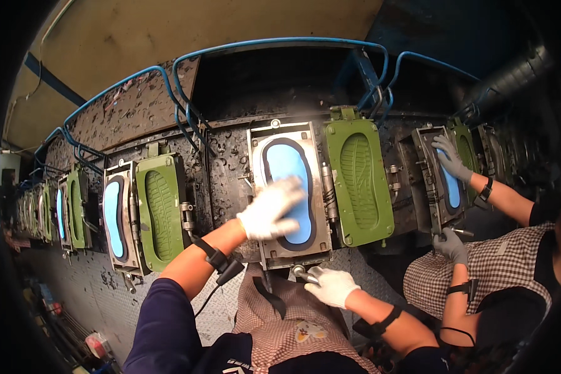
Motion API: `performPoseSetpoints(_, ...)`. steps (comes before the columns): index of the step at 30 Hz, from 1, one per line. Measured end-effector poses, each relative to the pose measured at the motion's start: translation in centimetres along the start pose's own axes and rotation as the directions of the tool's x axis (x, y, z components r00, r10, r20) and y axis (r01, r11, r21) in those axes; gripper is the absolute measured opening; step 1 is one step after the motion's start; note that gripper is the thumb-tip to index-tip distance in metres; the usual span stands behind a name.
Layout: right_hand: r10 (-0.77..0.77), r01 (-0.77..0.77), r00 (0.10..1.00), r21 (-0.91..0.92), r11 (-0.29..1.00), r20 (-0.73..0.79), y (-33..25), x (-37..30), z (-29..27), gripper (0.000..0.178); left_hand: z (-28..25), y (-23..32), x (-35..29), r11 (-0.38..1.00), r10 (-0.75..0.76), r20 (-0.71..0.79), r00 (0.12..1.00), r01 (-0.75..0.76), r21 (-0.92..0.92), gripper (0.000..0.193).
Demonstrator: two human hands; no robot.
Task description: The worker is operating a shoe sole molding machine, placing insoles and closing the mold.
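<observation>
Smoothing the blue insole (287,159), lying in the steel mould (296,258), appears to call for even pressure. Left hand (270,209) overlies it, fingers spread; right hand (333,288) is wrapped around the metal handle (304,274).

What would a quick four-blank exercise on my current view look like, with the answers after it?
1. The left hand is over an insole coloured ____.
2. The right hand, in a ____ glove, grips a metal handle.
3. The green plate beside the metal tray under the left hand lies on the tray's ____ side.
4. The co-worker's apron has a ____ pattern.

Missing words: blue; white; right; checked.
</observation>
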State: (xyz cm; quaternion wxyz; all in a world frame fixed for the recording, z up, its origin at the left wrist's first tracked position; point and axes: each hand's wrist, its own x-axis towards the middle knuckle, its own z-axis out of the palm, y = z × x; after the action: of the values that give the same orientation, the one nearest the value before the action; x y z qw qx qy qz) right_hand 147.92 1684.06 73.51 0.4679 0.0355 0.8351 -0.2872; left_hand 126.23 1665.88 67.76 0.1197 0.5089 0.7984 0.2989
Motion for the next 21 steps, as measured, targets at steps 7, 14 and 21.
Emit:
performPoseSetpoints(7,0.086,0.001,0.986,0.512,0.859,-0.146,5.1,-2.6,2.8,0.05,8.1,-17.2,-9.2,-0.146,-0.956,0.151,0.252,0.039,-0.988,0.088)
performPoseSetpoints(14,-0.088,0.296,0.746,0.21,0.932,-0.661,2.8,3.5,-2.1,0.029,11.1,-6.3,-17.3,0.154,-0.949,0.089,0.301,0.692,-0.705,0.051)
performPoseSetpoints(21,-0.15,0.199,0.775,0.012,0.98,-0.614,1.3,9.0,-4.3,0.03,10.5,-2.3,-19.9,0.277,-0.959,-0.188,0.211,0.577,-0.768,0.036)
